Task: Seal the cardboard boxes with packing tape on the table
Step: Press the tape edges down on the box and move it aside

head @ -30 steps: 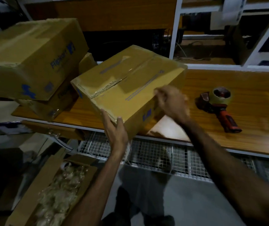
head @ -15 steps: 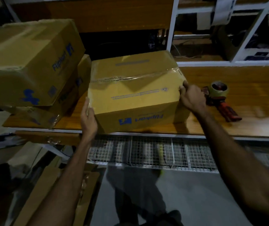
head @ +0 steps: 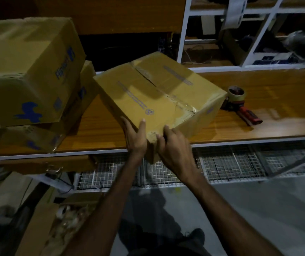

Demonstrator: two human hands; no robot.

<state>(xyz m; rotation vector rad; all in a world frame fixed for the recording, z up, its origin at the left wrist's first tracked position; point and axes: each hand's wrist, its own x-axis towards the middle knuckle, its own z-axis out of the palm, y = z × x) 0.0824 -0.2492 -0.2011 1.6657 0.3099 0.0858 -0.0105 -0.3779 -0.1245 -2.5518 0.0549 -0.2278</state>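
A brown cardboard box (head: 153,93) lies skewed on the wooden table (head: 270,111), its near corner sticking out past the front edge. Clear tape runs along its top seam, crumpled near the right end. My left hand (head: 135,137) grips the box's near-left side, thumb up on the top face. My right hand (head: 174,145) holds the near corner from the right, fingers curled against the cardboard. A red-handled tape dispenser (head: 240,106) with a tape roll lies on the table just right of the box.
Two larger boxes (head: 24,71) with blue print are stacked at the table's left end, close to the held box. White shelving (head: 249,34) stands behind. Wire mesh racks (head: 222,167) sit under the table. An open carton (head: 42,228) of small items stands on the floor at lower left.
The box has turned from square-on to corner-first toward me. Both hands have shifted from its left and right sides to the near corner.
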